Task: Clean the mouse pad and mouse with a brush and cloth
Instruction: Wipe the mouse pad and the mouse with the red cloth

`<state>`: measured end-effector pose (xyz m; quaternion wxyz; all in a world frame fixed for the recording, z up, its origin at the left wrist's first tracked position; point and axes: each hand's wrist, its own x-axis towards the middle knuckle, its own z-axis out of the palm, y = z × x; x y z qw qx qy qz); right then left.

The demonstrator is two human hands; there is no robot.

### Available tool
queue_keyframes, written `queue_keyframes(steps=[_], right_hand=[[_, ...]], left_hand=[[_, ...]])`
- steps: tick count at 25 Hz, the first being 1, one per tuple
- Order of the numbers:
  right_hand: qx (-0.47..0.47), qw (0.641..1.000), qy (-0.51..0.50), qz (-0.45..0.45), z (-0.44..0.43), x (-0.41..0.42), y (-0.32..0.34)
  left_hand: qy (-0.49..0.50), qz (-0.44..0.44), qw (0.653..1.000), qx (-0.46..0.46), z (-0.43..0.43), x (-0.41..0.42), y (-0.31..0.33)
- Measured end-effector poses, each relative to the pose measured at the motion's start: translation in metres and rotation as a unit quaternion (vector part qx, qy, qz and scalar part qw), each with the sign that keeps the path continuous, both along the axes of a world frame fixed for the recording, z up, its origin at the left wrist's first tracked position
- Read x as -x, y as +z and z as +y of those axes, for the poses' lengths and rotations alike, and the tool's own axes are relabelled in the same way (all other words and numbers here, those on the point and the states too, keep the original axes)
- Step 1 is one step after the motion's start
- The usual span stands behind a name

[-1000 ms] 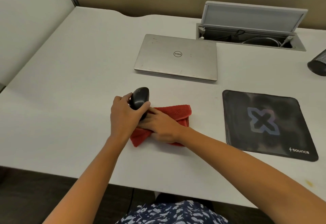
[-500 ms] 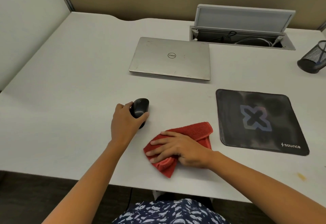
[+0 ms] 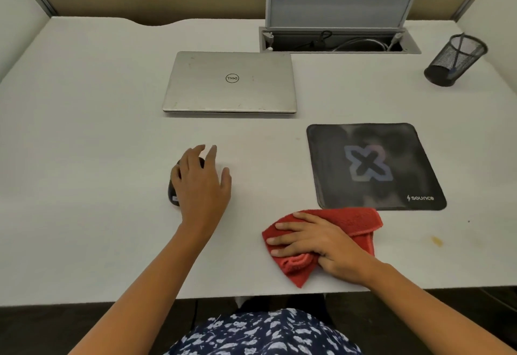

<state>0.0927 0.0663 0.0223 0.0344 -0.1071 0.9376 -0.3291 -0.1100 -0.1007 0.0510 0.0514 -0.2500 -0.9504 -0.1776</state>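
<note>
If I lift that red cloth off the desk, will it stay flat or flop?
Probably flops: the cloth bunches in soft folds under the right hand. Likely light, and its looped towel surface should grip rather than slip.

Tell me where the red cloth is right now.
In the head view, the red cloth lies right of centre near the front edge of the desk, just in front of the mouse pad, under the right hand.

The laptop [image 3: 229, 82] lid reads "DELL"; the mouse pad [image 3: 375, 167] corner reads "source".
</note>
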Motion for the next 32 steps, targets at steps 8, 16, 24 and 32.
queue_keyframes(steps=[8, 16, 24, 32], right_hand=[[-0.028, 0.983, -0.178, 0.032, 0.049, -0.083, -0.006], [-0.066, 0.928, -0.367, 0.015, 0.114, -0.157, -0.003], [-0.097, 0.843, -0.528, 0.024, 0.151, -0.183, -0.008], [-0.169, 0.829, -0.533, 0.014, 0.178, -0.168, -0.01]], left_hand=[[-0.148, -0.034, 0.988, -0.021, 0.072, -0.057, -0.003], [-0.223, -0.062, 0.973, -0.018, 0.152, -0.093, -0.013], [-0.256, -0.104, 0.961, 0.0, 0.203, -0.135, -0.03], [-0.227, -0.034, 0.973, 0.036, 0.217, -0.159, -0.043]])
